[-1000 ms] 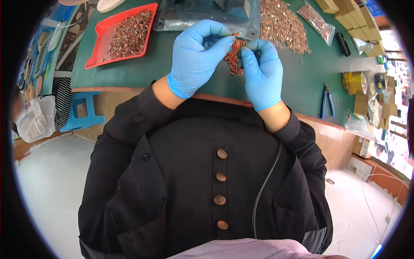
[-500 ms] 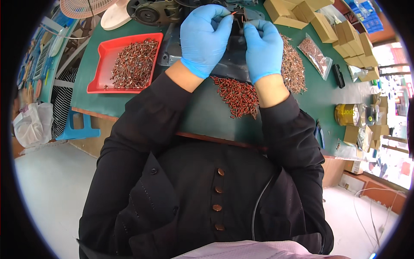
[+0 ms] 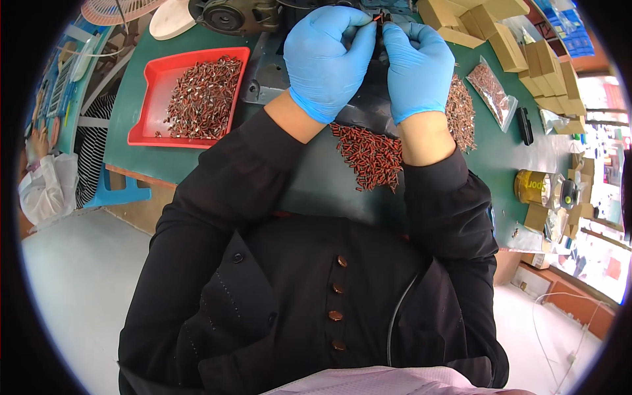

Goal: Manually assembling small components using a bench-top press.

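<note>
Both hands wear blue gloves and meet at the far side of the green table (image 3: 316,184). My left hand (image 3: 326,56) pinches a small reddish-brown part (image 3: 378,18) between thumb and fingertips. My right hand (image 3: 416,62) has its fingertips closed on the same spot, against a dark metal fixture (image 3: 359,99) beneath. A loose pile of reddish-brown parts (image 3: 368,155) lies on the table just under my wrists. What the right fingers hold is too small to tell apart.
A red tray (image 3: 148,99) of similar parts sits at the left. More parts lie heaped at the right (image 3: 461,108), beside a clear bag (image 3: 490,85) and cardboard boxes (image 3: 520,46). A tape roll (image 3: 536,187) is at the right edge, a blue stool (image 3: 115,191) below left.
Both hands lifted from the pile of parts near the table's front and moved away to the dark fixture at the far side; the view tilted so the pile now shows below the wrists.
</note>
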